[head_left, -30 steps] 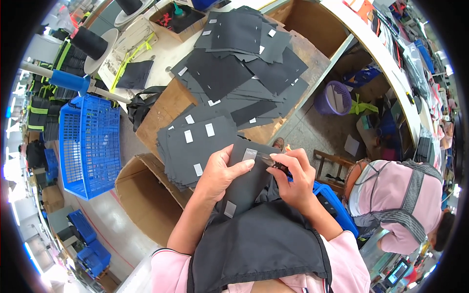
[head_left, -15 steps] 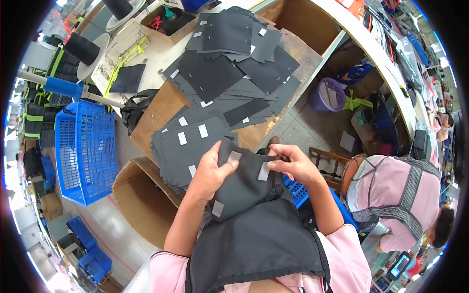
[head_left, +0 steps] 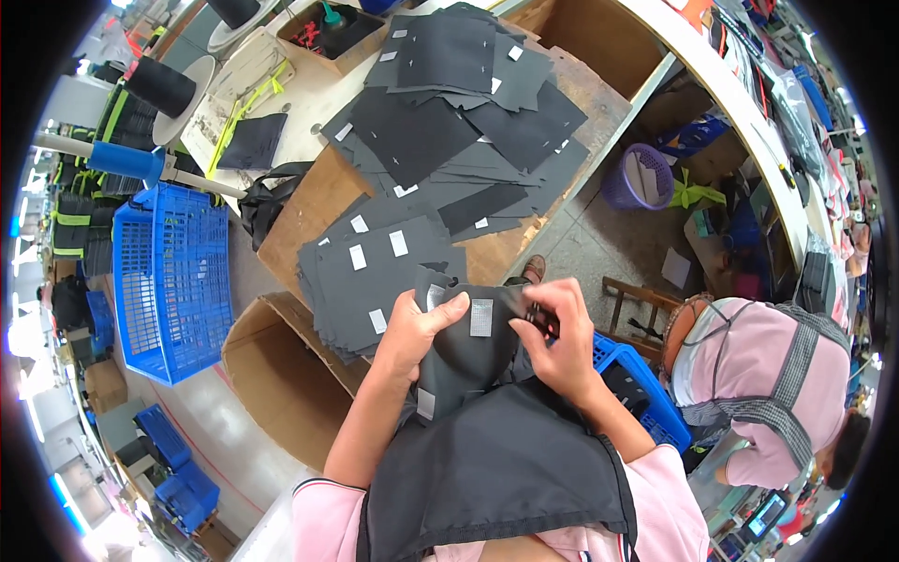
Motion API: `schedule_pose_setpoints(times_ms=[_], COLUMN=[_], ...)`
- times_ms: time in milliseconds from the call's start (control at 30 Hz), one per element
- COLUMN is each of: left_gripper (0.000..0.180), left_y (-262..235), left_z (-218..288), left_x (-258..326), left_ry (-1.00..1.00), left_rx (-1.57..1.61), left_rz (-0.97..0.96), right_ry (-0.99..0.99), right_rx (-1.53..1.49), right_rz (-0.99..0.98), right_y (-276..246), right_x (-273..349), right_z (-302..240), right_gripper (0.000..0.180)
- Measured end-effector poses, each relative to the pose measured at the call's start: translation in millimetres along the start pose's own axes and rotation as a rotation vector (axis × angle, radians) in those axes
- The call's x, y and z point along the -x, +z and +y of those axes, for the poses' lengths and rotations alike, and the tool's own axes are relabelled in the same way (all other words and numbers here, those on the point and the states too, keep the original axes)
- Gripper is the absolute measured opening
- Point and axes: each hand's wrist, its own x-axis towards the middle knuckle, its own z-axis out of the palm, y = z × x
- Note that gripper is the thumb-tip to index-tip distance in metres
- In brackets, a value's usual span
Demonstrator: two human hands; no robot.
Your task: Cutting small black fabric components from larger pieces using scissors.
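Note:
A dark grey fabric panel (head_left: 459, 361) with pale rectangular patches hangs in front of my black apron (head_left: 496, 468). My left hand (head_left: 417, 337) pinches its upper left part, thumb on top beside one patch. At its upper right edge my right hand (head_left: 565, 342) is closed, thumb and fingers curled round a small dark object that is blurred and partly hidden. Just beyond my left hand lies a stack of similar grey panels (head_left: 375, 262) with white patches. More dark panels (head_left: 412, 131) are piled farther back on the worktable (head_left: 323, 201).
An open cardboard box (head_left: 281, 375) stands left of my arm, with a blue crate (head_left: 169, 290) beyond it. Another blue crate (head_left: 665, 421) is by my right elbow, near a seated person (head_left: 768, 375) in pink. A purple basket (head_left: 641, 178) stands on the floor at right.
My right hand has let go of the patch area and moved slightly right, to the panel's edge. The panel's upper edge has turned, and its right patch shows more fully.

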Motion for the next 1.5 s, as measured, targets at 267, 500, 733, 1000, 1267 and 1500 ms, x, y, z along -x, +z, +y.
schedule_pose_setpoints(times_ms=[267,500,733,1000,1267,1500], left_gripper=[0.026,0.026,0.028,0.087,0.1,0.091], left_y=[3.1,0.8,-52.9,-152.7,-120.2,-90.5], left_z=[-5.1,2.9,11.9,-36.8,-35.6,1.4], left_x=[-2.1,-1.2,-4.6,-48.4,-43.6,-65.5], left_ry=[0.053,0.064,0.194,0.332,0.253,0.772], left_rx=[-0.033,-0.052,0.037,-0.645,-1.16,-1.098], left_rz=[0.014,-0.018,0.291,0.837,0.964,0.729], right_ry=[-0.269,-0.321,0.361,0.742,1.028,0.912], right_rx=[0.143,0.145,-0.42,-0.736,-0.983,-1.143], right_rz=[-0.012,-0.006,0.072,-0.187,0.083,0.06], right_y=[3.8,6.2,15.3,70.6,153.8,144.9], right_x=[-3.2,-4.3,-38.1,-126.8,-215.3,-220.6], right_z=[6.2,1.2,84.0,105.9,127.8,104.2], right_gripper=[0.032,0.026,0.025,0.017,0.02,0.019])
